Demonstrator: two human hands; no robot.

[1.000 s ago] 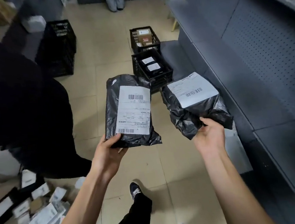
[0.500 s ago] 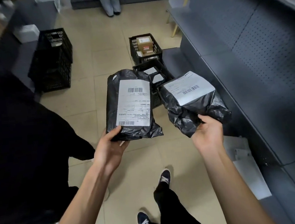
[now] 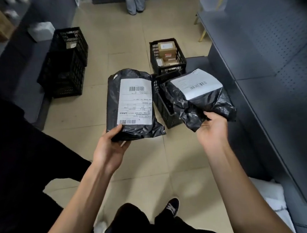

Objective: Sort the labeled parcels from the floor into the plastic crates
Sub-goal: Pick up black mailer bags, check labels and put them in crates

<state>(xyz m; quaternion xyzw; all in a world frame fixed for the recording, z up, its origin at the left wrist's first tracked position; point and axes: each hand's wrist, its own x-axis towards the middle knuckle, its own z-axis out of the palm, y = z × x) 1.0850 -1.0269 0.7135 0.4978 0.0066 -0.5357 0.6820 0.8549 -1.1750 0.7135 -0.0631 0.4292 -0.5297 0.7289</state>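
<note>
Since a second ago the wearer has stepped forward: both held parcels now sit closer to the two black crates by the shelving, and the heap of white-labelled parcels at lower left has dropped out of view.

The left parcel (image 3: 132,104), a black poly bag, is held upright with its long axis running away from the wearer, white label facing up, barcode end nearest the left hand (image 3: 109,149). That hand grips the bag's near edge, thumb on top beside the barcode, fingers curled beneath. The right parcel (image 3: 196,98), crumpled black plastic, lies tilted with its label angled up and to the right; its long axis runs from the near crumpled corner toward the far right. The right hand (image 3: 211,131) pinches that loose near corner, thumb on top.

The right parcel hangs over the near crate (image 3: 164,106), hiding most of its opening; only the left wall and a front corner show. Just behind it the far crate (image 3: 167,57) holds brown boxes. The left parcel's right edge overlaps the near crate's left rim in view.

Bare tiled floor (image 3: 121,45) stretches left of these crates to two stacked black crates (image 3: 65,62) against the left wall. Grey perforated shelving (image 3: 272,51) closes off the right side. A dark shoe (image 3: 171,207) stands on the tiles below the hands.
</note>
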